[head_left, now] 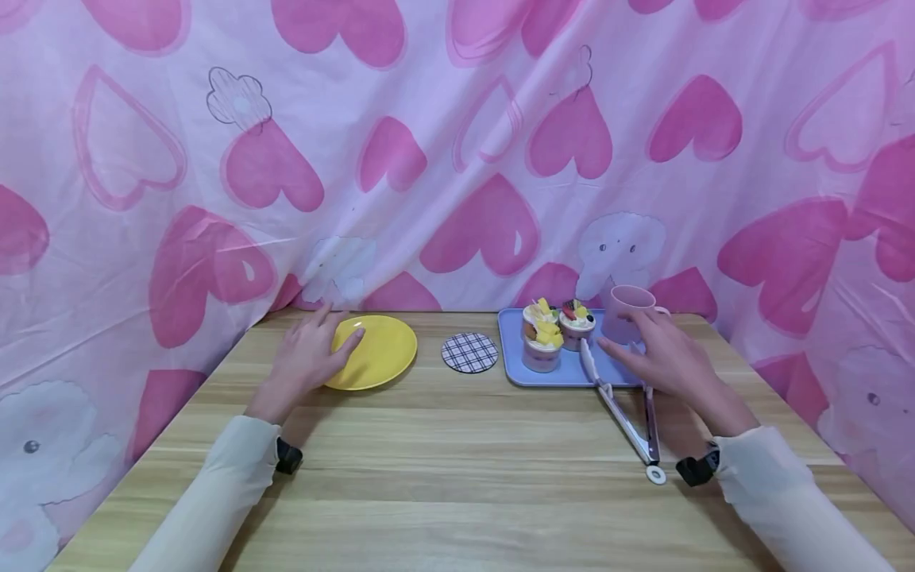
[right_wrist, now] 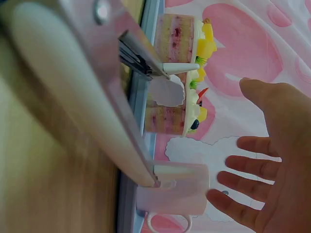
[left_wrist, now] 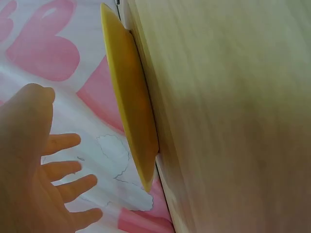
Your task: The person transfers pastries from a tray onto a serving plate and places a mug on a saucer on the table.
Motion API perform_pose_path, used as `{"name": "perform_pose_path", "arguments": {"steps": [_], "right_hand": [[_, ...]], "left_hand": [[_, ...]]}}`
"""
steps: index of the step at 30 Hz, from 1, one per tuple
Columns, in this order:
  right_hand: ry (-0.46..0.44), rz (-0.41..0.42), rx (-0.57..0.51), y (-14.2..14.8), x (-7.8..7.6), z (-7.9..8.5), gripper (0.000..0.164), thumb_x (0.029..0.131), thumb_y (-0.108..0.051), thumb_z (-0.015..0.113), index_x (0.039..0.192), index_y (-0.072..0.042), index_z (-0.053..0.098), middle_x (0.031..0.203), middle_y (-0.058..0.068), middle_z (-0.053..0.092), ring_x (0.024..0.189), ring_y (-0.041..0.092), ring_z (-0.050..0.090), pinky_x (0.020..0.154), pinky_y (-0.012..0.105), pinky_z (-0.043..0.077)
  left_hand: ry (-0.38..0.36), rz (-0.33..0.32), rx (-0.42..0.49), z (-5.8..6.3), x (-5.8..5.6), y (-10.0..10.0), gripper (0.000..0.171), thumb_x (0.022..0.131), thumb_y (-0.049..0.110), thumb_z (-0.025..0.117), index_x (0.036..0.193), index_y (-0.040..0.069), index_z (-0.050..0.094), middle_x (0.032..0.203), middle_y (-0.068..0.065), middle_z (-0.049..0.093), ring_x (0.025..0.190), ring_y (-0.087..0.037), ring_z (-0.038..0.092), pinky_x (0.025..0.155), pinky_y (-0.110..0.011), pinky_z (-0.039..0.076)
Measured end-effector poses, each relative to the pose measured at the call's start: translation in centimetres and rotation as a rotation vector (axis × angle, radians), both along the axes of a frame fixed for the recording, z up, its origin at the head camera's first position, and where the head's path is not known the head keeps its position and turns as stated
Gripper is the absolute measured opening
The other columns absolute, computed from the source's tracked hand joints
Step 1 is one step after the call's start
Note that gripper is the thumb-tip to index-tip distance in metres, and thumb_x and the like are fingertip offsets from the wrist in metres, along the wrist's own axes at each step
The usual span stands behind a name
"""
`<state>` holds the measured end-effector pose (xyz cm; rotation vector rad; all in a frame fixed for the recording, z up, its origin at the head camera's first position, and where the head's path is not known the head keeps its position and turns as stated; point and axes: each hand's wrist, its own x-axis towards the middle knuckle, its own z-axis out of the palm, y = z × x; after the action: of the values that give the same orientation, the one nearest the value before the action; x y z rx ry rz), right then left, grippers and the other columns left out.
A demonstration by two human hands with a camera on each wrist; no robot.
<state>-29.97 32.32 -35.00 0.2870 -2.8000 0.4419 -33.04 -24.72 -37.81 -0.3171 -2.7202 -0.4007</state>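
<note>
My left hand (head_left: 303, 357) hovers at the left edge of a yellow plate (head_left: 382, 353), fingers spread and holding nothing. In the left wrist view the plate (left_wrist: 129, 97) lies flat on the table, apart from the fingers. On the right, my right hand (head_left: 668, 353) is held above a blue tray (head_left: 509, 349), its fingers extended and holding nothing. Beneath and beside it are a pink mug (head_left: 616, 327) and metal tongs (head_left: 623, 413) with white tips. The tongs stand spread, tips over the tray, joined end toward me. Three layered dessert cups (head_left: 541, 359) with fruit toppings sit on the tray's left part.
A round checked coaster (head_left: 469, 353) lies between plate and tray. The wooden table (head_left: 457, 477) ends at a pink heart-patterned curtain (head_left: 457, 159) that hangs behind and along both sides. The mug's handle (right_wrist: 170, 222) points away from the dessert cups.
</note>
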Motion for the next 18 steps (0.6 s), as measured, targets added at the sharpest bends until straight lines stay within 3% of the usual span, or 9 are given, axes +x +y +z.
{"name": "perform_pose_path", "arguments": {"steps": [3, 7, 13, 16, 18], "right_hand": [[-0.024, 0.020, 0.009, 0.3, 0.6, -0.1, 0.079, 0.098, -0.071, 0.064, 0.152, -0.014, 0.054, 0.126, 0.020, 0.068, 0.109, 0.036, 0.065, 0.076, 0.050, 0.063], [-0.088, 0.046, 0.027, 0.5, 1.6, -0.3, 0.072, 0.098, -0.068, 0.067, 0.144, -0.013, 0.056, 0.095, 0.009, 0.064, 0.080, 0.022, 0.058, 0.058, 0.030, 0.049], [-0.176, 0.048, 0.046, 0.7, 3.1, -0.5, 0.078, 0.096, -0.063, 0.073, 0.147, -0.007, 0.054, 0.081, 0.003, 0.057, 0.072, 0.018, 0.052, 0.054, 0.030, 0.045], [-0.199, 0.037, 0.053, 0.9, 3.5, -0.7, 0.089, 0.095, -0.066, 0.073, 0.153, -0.002, 0.050, 0.085, 0.004, 0.060, 0.075, 0.018, 0.055, 0.055, 0.031, 0.048], [-0.216, 0.025, 0.057, 1.1, 3.8, -0.9, 0.098, 0.094, -0.070, 0.072, 0.156, 0.001, 0.046, 0.095, 0.012, 0.067, 0.080, 0.023, 0.061, 0.059, 0.036, 0.055]], "left_hand": [[-0.009, -0.005, 0.002, -0.2, 0.1, -0.3, 0.061, 0.110, 0.054, 0.052, 0.151, 0.009, 0.059, 0.166, -0.028, 0.046, 0.143, -0.057, 0.052, 0.118, -0.075, 0.040], [-0.026, -0.009, -0.010, -0.2, 0.2, -0.7, 0.059, 0.109, 0.047, 0.058, 0.150, 0.005, 0.060, 0.158, -0.029, 0.055, 0.136, -0.057, 0.058, 0.113, -0.074, 0.046], [-0.082, -0.020, -0.021, -0.3, 0.5, -1.4, 0.058, 0.106, 0.037, 0.064, 0.146, -0.005, 0.061, 0.151, -0.031, 0.059, 0.135, -0.053, 0.060, 0.115, -0.068, 0.049], [-0.127, -0.017, -0.015, -0.4, 0.6, -1.6, 0.058, 0.105, 0.035, 0.065, 0.145, -0.007, 0.060, 0.152, -0.031, 0.057, 0.136, -0.053, 0.059, 0.114, -0.068, 0.049], [-0.166, -0.008, -0.011, -0.4, 0.7, -1.6, 0.060, 0.105, 0.035, 0.066, 0.147, -0.007, 0.059, 0.154, -0.032, 0.055, 0.138, -0.053, 0.056, 0.115, -0.069, 0.048]]}}
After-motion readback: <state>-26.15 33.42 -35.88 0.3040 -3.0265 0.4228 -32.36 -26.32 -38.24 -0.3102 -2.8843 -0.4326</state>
